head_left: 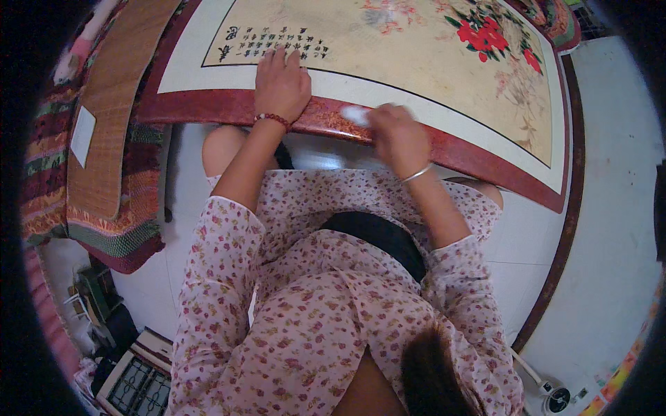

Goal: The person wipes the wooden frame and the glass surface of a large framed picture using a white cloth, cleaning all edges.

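You are wiping the red lacquered border of the worktop point(208, 107) along its near edge. Your right hand point(397, 135) is closed around a small white cloth point(356, 114) and presses it to that red border, a little right of the middle; hand and cloth are blurred, so how the fingers lie on it cannot be told. Your left hand point(281, 83) lies flat and spread on the worktop just inside the near edge, fingertips on the black writing point(274, 41) of the painted panel, holding nothing.

By the look of it, the next move calls for steady pressure along the curved border, with the left hand bracing.

Red painted flowers point(485, 38) sit toward the far right corner. A woven mat point(114, 104) on a striped blanket point(48, 166) lies off the left edge. Your knees sit under the near edge, close to the cloth's path.
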Motion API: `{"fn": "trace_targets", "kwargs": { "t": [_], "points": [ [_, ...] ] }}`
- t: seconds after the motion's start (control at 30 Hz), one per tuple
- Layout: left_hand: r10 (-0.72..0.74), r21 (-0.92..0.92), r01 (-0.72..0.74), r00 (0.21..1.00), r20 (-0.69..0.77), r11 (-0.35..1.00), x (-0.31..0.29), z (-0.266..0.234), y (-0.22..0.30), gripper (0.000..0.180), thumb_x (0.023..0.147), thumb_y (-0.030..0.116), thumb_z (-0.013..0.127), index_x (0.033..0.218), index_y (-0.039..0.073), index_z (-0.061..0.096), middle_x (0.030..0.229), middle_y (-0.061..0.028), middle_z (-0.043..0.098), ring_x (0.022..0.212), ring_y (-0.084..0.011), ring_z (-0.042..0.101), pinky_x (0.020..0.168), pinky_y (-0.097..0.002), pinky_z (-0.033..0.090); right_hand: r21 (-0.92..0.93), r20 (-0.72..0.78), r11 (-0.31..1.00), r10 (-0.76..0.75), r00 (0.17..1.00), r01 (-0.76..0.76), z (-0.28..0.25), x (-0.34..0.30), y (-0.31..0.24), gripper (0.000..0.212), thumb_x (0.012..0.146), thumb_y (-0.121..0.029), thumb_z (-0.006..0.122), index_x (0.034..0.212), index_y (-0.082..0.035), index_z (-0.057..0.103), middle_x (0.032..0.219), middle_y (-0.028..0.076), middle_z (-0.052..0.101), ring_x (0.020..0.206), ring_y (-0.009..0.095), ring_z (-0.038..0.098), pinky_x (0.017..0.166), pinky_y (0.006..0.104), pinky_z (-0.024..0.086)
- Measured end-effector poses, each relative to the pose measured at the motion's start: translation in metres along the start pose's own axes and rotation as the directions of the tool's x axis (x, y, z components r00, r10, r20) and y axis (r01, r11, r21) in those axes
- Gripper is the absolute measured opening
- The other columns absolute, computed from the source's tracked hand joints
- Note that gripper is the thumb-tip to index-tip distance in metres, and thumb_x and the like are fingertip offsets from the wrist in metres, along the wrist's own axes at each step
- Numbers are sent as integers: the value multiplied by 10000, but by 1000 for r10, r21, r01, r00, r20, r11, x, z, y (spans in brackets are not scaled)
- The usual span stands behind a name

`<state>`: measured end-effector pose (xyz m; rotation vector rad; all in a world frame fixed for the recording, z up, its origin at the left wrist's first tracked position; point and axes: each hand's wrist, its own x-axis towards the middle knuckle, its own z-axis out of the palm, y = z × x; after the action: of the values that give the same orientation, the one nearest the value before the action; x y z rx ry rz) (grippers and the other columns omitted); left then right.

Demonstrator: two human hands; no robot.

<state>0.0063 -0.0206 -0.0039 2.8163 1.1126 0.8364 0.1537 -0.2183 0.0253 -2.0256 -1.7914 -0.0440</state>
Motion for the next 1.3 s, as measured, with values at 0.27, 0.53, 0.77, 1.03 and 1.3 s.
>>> {"fn": "trace_targets", "kwargs": {
  "t": [0.27, 0.53, 0.77, 1.03, 1.3],
  "points": [
    [6, 18, -5, 1000, -20, 1000, 1, 2, 2, 375, 850, 186, 529, 1161, -18, 575, 1231, -281, 535, 1152, -446, 491, 1023, -494, 369, -220, -238, 796, 517, 822, -564, -47, -20, 154, 144, 817, -140, 612, 924, -90, 694, 908, 158, 641, 854, 343, 628, 743, 442, 505],
    [18, 56, -16, 999, -38, 998, -1, 3, 0, 363, 855, 186, 523, 1149, -19, 579, 1208, -282, 550, 1147, -441, 496, 1016, -488, 375, 44, -74, 998, -32, 997, 35, 23, 15, -9, 87, 749, -83, 565, 816, -72, 619, 868, 93, 601, 806, 304, 581, 685, 418, 502],
    [21, 16, -20, 999, -29, 1000, -1, 2, -1, 384, 859, 184, 524, 1186, -13, 567, 1225, -277, 543, 1165, -441, 489, 1031, -491, 365, 26, -145, 999, 35, 989, -31, 21, 25, 32, 135, 760, -118, 611, 872, -141, 683, 896, 71, 622, 849, 279, 600, 694, 401, 515],
    [-7, 15, 7, 1000, 1, 1000, 1, 3, 2, 382, 866, 189, 527, 1197, 2, 565, 1244, -267, 536, 1190, -443, 471, 1043, -492, 352, -165, -92, 971, 157, 983, -170, -1, 22, 67, 165, 780, -107, 612, 925, -110, 690, 913, 112, 630, 824, 320, 592, 690, 413, 509],
    [-19, 42, 17, 999, 32, 999, 0, -4, 5, 392, 866, 192, 523, 1205, -2, 553, 1272, -262, 518, 1199, -435, 466, 1041, -488, 352, -28, -101, 994, 105, 989, -108, -8, -13, 30, 183, 762, -65, 607, 920, -114, 685, 928, 81, 628, 844, 305, 593, 695, 406, 515]
  ]
}}
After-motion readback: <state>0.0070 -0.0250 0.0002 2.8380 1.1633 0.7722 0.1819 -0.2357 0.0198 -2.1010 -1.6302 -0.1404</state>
